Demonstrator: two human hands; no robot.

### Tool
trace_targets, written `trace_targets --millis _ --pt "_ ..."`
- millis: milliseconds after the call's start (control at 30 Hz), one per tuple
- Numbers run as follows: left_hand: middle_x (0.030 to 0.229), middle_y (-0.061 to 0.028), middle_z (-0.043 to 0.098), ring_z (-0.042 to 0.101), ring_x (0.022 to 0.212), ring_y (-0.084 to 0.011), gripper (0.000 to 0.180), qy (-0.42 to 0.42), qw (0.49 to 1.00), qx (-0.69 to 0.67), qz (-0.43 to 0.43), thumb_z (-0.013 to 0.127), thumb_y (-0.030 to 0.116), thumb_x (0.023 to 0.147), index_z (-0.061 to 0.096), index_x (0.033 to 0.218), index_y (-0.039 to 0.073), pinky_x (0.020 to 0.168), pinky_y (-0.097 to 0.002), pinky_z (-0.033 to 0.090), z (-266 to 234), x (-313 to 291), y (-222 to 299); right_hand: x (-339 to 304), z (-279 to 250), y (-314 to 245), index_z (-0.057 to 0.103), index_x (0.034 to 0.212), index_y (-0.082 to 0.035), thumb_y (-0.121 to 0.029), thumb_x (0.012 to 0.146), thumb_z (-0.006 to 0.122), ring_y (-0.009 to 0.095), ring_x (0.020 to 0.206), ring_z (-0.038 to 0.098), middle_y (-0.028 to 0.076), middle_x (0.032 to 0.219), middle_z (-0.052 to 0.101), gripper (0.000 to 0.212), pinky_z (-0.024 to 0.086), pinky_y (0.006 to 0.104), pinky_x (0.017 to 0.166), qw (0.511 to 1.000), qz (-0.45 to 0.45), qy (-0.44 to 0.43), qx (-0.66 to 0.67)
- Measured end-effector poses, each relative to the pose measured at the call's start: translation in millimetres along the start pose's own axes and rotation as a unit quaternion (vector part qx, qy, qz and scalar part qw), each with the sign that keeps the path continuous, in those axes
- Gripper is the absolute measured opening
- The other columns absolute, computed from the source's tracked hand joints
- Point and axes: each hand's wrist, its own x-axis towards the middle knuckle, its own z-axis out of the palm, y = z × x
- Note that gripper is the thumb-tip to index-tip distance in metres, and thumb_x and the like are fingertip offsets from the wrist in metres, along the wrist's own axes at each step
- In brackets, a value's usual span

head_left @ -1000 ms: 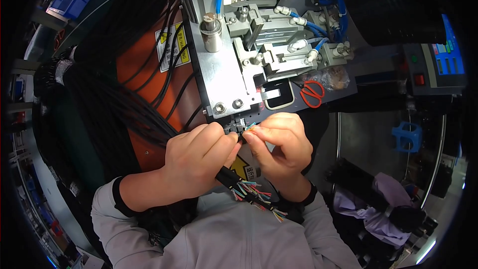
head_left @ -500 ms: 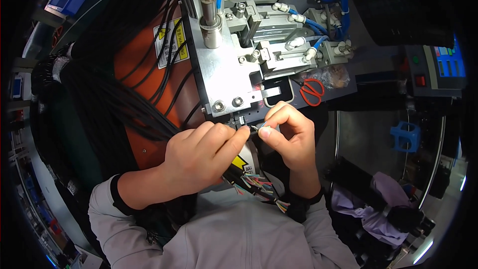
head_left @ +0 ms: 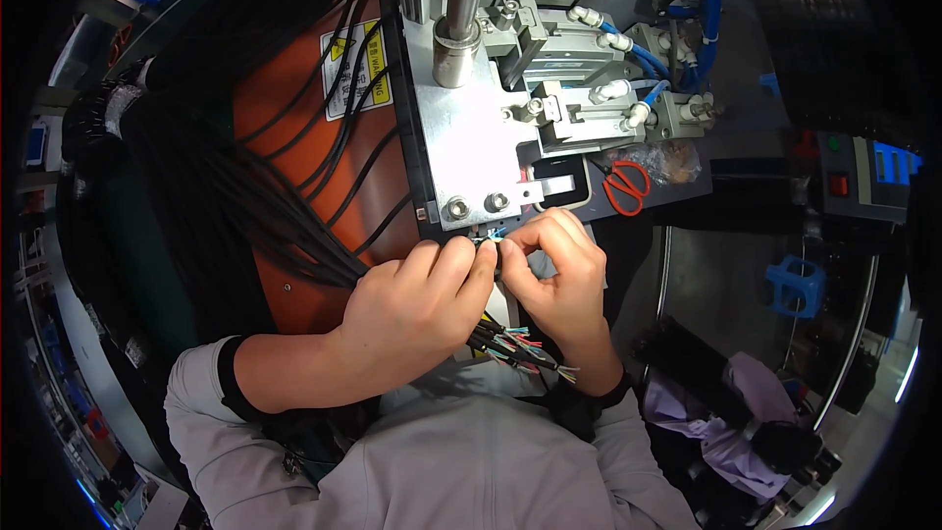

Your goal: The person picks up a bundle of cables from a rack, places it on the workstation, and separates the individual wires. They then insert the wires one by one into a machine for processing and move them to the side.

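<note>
My left hand [head_left: 412, 299] pinches the end of a cable at the front edge of a metal fixture [head_left: 471, 137], thumb and forefinger pressed together. My right hand [head_left: 557, 275] meets it from the other side, its thumb and forefinger closed on the thin wires [head_left: 496, 234]. Blue and whitish strands show just above the fingertips; the rest of that cable is hidden by the hands. Below the hands, several black cables with stripped, multicoloured wire ends [head_left: 520, 345] lie in a bundle close to my body.
Black cables [head_left: 245, 182] run across an orange-brown surface [head_left: 294, 152] at the left. Pneumatic clamps [head_left: 599, 118] with blue hoses stand behind the fixture. Red-handled scissors [head_left: 628, 186] lie to the right, beside a clear plastic bag [head_left: 672, 162]. A control box [head_left: 854, 177] with a red button sits farther right.
The view has shifted, so the fixture appears farther right. My hands have drawn closer together, fingertips nearly touching, and the blue strands now show above them.
</note>
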Motion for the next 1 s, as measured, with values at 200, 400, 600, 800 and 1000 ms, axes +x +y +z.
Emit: trace_targets --millis 200,400,600,800,1000 --pt "0.076 0.001 0.048 0.049 0.061 -0.0089 0.026 0.021 1.0 -0.007 0.001 0.062 0.012 0.073 0.066 0.097 0.003 0.043 -0.0208 0.036 5 3 -4 -2 13 11 0.058 0.075 0.001 0.004 0.073 0.066 0.023 0.066 0.055 0.01 0.07 0.057 0.008 0.044 0.0314 0.062 0.995 0.004 0.065 0.075" --pt "0.074 0.0013 0.047 0.05 0.061 -0.0088 0.024 0.02 0.999 -0.029 0.009 0.062 0.011 0.075 0.067 0.097 0.003 0.043 -0.0209 0.036 5 5 -6 -6 18 16 0.058 0.076 0.001 0.004 0.072 0.065 0.022 0.069 0.055 0.01 0.073 0.057 0.008 0.043 0.0306 0.063 0.972 0.099 0.064 0.203" --pt "0.073 0.0013 0.047 0.05 0.06 -0.0086 0.022 -0.004 1.0 -0.007 -0.002 0.062 0.011 0.077 0.066 0.097 0.004 0.043 -0.0212 0.036 -1 5 -1 -1 15 18 0.057 0.076 0.001 0.003 0.076 0.063 0.016 0.069 0.052 0.006 0.074 0.056 0.006 0.042 0.0276 0.064 0.993 -0.075 0.082 0.05" --pt "0.072 0.0012 0.047 0.05 0.061 -0.0084 0.022 0.044 0.998 -0.034 0.01 0.062 0.01 0.077 0.067 0.098 0.004 0.043 -0.0214 0.036 9 6 -6 -9 22 22 0.057 0.076 0.001 0.003 0.076 0.064 0.018 0.067 0.052 0.006 0.074 0.056 0.007 0.042 0.0288 0.064 0.976 0.078 0.071 0.193" --pt "0.071 0.0014 0.045 0.05 0.06 -0.0085 0.024 0.023 0.999 -0.037 0.007 0.062 0.01 0.077 0.066 0.1 0.003 0.043 -0.0216 0.036 3 4 -5 -9 23 23 0.057 0.075 0.0 0.003 0.074 0.065 0.02 0.066 0.052 0.008 0.074 0.057 0.008 0.042 0.0289 0.064 0.976 0.047 0.084 0.195"
